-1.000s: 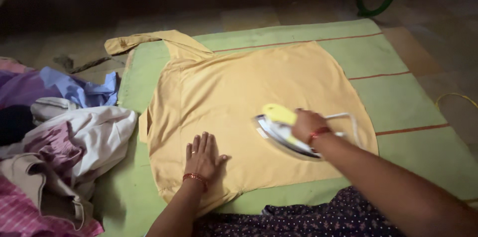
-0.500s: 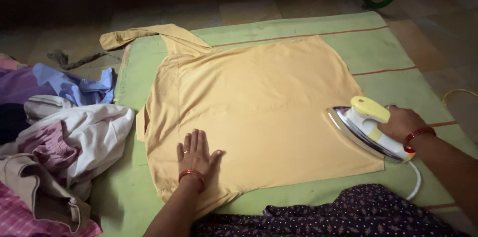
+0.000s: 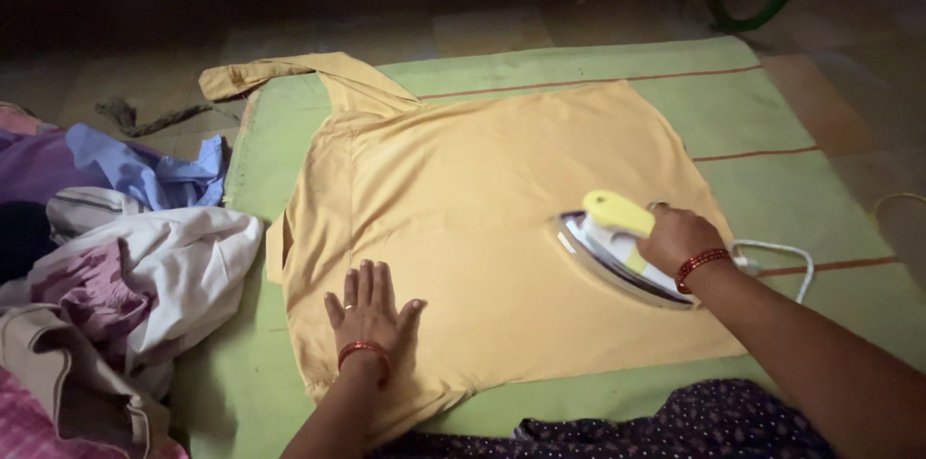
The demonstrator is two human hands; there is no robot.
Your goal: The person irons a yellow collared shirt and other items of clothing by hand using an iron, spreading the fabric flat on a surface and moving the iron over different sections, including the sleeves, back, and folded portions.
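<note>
A yellow-orange garment [image 3: 482,218] lies spread flat on a green cloth [image 3: 733,112] on the floor, one sleeve stretched toward the upper left. My right hand [image 3: 678,239] grips the yellow handle of a white and yellow iron [image 3: 617,252], which rests on the garment's right part with its tip pointing left. My left hand [image 3: 369,310] lies flat, fingers spread, pressing the garment's near left edge. Both wrists carry red bangles.
A heap of mixed clothes [image 3: 106,266] in white, blue, purple and pink sits at the left. The iron's white cord [image 3: 786,256] trails right over the green cloth. A green hose [image 3: 752,6] curves at the top right. Dark patterned fabric [image 3: 656,425] lies at the bottom.
The iron slid out to the garment's right edge, then came back left onto the fabric. My left hand has stayed pressed in the same place.
</note>
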